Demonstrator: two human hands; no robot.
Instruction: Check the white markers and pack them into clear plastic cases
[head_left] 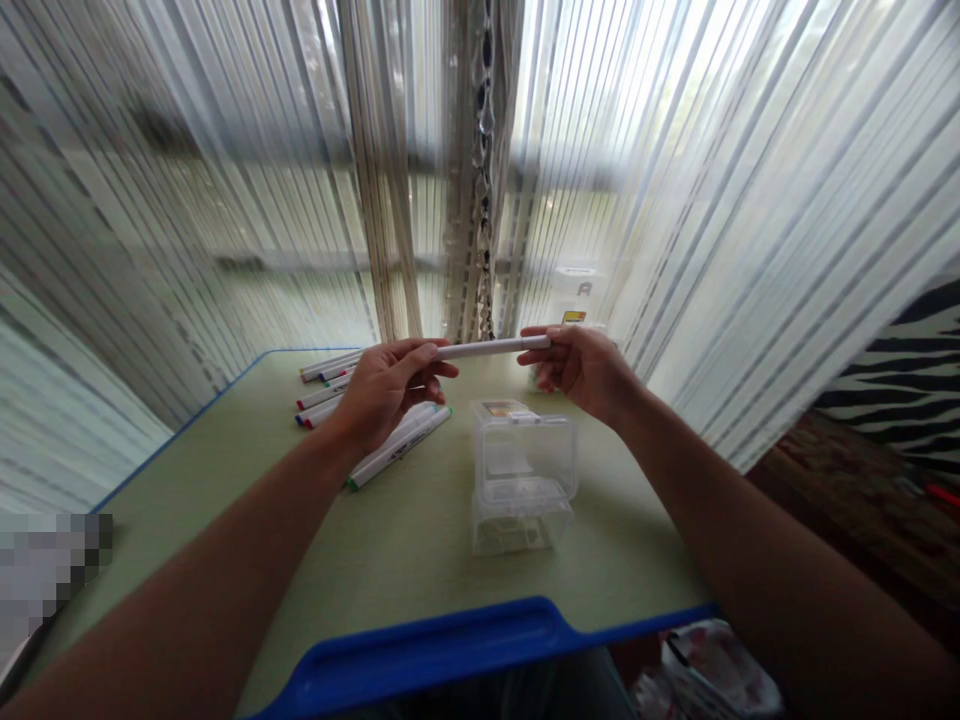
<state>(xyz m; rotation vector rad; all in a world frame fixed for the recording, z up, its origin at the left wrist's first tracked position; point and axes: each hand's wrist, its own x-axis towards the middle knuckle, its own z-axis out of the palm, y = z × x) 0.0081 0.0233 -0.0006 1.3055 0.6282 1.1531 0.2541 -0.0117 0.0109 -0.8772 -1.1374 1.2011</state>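
Observation:
A white marker (484, 349) is held level above the table, stretched between both hands. My left hand (386, 388) grips its left end between thumb and fingers. At the other end, the fingers of my right hand (576, 365) pinch the marker's tip. Below and behind my left hand, several white markers (401, 447) with coloured ends lie on the table, partly hidden by the hand. More markers (324, 400) lie further left. In front of my right hand stands a clear plastic case (525, 460) with its lid raised.
The pale green table (420, 560) has a blue edge with a blue tray groove (435, 645) at the front. Another clear container (576, 290) stands at the back, against the string curtain (285, 180). A patterned bag (712, 670) is below the table's right front.

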